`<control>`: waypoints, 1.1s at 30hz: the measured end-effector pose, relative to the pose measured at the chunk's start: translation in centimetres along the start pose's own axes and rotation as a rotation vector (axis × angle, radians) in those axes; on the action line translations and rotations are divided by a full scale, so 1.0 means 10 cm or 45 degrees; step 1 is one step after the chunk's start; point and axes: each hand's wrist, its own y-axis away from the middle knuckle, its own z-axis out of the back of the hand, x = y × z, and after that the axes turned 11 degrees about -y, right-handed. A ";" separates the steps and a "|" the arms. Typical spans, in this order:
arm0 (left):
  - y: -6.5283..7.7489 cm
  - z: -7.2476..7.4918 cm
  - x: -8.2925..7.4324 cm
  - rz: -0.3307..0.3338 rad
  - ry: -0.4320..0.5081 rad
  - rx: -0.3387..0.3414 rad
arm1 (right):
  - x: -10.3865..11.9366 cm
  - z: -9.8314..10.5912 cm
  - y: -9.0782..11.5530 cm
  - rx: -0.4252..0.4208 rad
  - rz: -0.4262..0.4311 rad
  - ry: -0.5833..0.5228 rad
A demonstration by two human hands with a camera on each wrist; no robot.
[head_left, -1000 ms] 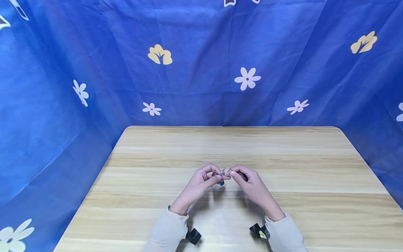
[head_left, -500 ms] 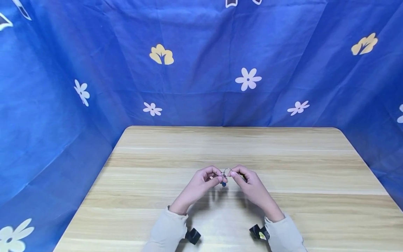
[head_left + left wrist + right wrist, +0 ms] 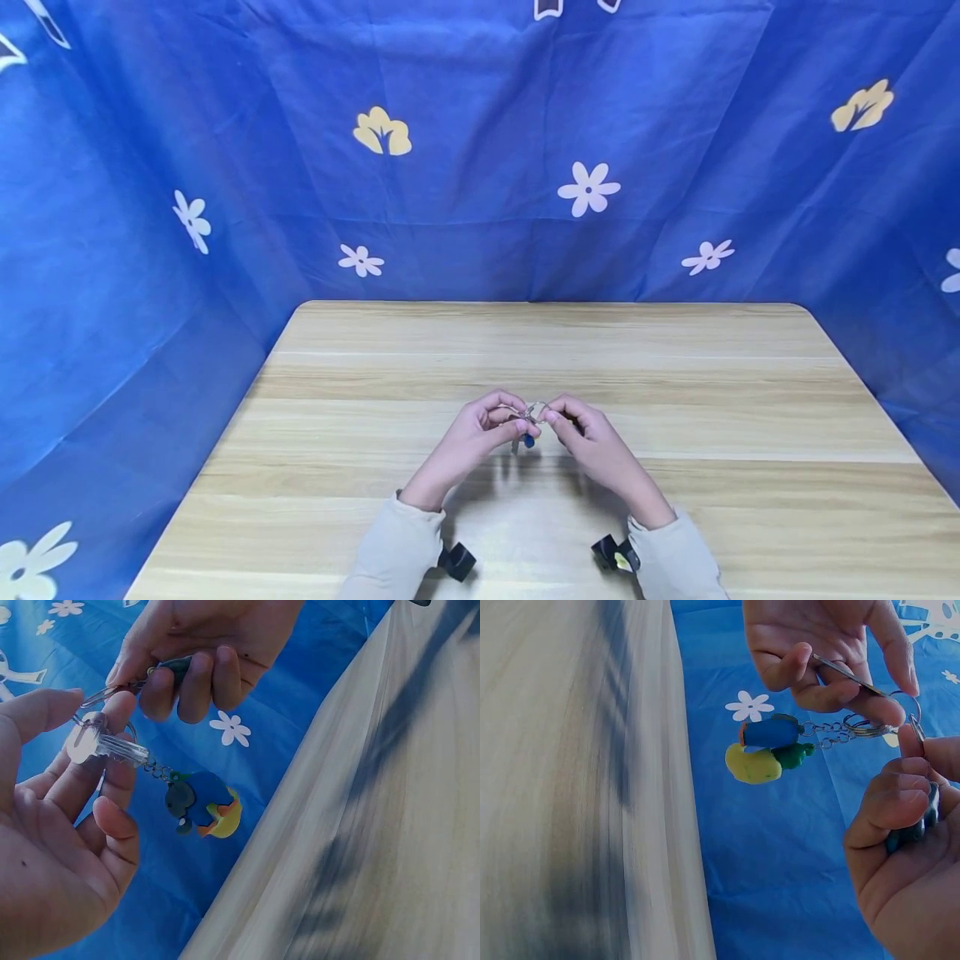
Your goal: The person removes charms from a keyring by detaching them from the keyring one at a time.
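Both hands are raised over the table with a bunch of key rings between them. My left hand [image 3: 480, 429] pinches the bunch, and a silver key [image 3: 86, 739] lies across its fingers. My right hand [image 3: 592, 442] pinches a thin metal ring [image 3: 906, 705] between thumb and forefinger. Its other fingers curl around a dark green charm [image 3: 922, 821], mostly hidden. From the rings [image 3: 866, 727], on short chains, hang a blue charm [image 3: 772, 733] and a yellow-and-green charm [image 3: 754, 763]. Another flat key [image 3: 847, 673] sticks out along the left fingers.
Below the hands lies a light wood-grain table [image 3: 570, 350]. A blue curtain with flowers [image 3: 480, 208] stands behind it and at both sides. Black wrist cameras, left [image 3: 457, 562] and right [image 3: 603, 552], sit by the sleeves.
The hands keep nearly the same place while the fingers shift on the rings. A key now hangs down below my left hand, beside the blue charm.
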 end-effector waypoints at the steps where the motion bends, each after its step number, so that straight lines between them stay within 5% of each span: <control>1: 0.00 0.00 0.00 -0.003 0.003 0.002 | 0.00 0.00 0.00 -0.001 0.001 0.001; 14: 0.00 0.00 -0.01 0.114 0.014 0.061 | -0.01 0.01 -0.01 0.016 0.031 0.004; 23: 0.01 0.01 -0.01 0.075 0.076 0.046 | -0.01 0.01 0.00 0.018 0.025 0.023; 33: 0.00 0.01 0.02 0.098 -0.062 -0.040 | -0.02 -0.01 0.01 0.024 0.040 0.016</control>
